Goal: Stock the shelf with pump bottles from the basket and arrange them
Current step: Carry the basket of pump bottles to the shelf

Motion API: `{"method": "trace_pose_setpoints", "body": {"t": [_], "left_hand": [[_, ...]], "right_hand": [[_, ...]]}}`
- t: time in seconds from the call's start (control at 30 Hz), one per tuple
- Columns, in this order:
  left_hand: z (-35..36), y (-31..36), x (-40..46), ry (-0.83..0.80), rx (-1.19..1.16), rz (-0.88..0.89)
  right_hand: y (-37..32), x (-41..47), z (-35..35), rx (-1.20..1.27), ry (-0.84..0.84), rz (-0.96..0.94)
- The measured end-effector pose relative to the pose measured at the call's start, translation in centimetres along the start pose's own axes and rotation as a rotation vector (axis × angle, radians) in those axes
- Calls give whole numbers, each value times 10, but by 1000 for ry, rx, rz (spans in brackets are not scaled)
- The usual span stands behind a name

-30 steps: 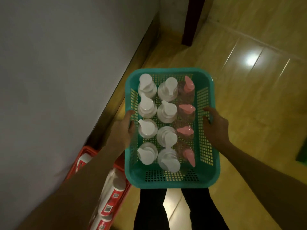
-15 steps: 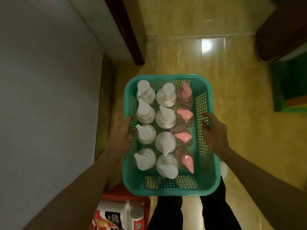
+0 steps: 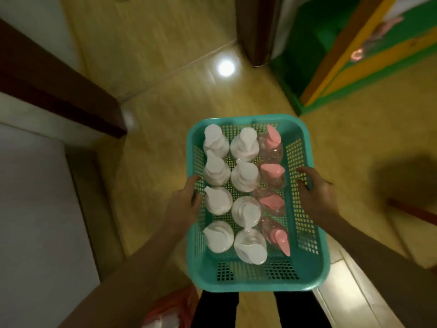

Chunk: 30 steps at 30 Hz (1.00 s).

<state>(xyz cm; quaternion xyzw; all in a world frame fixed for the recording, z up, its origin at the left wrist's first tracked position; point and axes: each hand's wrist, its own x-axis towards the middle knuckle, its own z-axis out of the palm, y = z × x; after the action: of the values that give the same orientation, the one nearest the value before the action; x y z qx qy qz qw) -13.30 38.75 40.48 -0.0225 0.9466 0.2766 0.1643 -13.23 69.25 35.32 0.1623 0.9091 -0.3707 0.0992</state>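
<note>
Teal basket (image 3: 314, 268) of white- and pink-pumped bottles (image 3: 244, 178), both hands' grip on its sides.

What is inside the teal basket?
Inside the teal basket: eight white pump bottles and four pink-pumped bottles. Bottle bodies and the floor beneath them are mostly covered.

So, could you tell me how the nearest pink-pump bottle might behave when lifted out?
The nearest pink-pump bottle already leans, so it probably tips easily. Its clear body looks like thin plastic, likely light and not fragile. Its neighbours in the basket may wobble.
</note>
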Motion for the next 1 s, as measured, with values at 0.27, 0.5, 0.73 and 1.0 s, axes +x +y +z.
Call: {"method": "trace_pose_setpoints", "body": {"t": [0.27,0.5,0.73,1.0], "left_hand": [[104,187,41,-199,37,80],[175,312,90,-264,112,327],[209,395,148,-378,200,398],[241,475,265,-460,307,381]], "right_hand": [[143,-6,-159,35,155,248],[212,-20,-256,68,362,438],[255,7,-298,177,452,541],[292,121,-329,264,385,643]]}}
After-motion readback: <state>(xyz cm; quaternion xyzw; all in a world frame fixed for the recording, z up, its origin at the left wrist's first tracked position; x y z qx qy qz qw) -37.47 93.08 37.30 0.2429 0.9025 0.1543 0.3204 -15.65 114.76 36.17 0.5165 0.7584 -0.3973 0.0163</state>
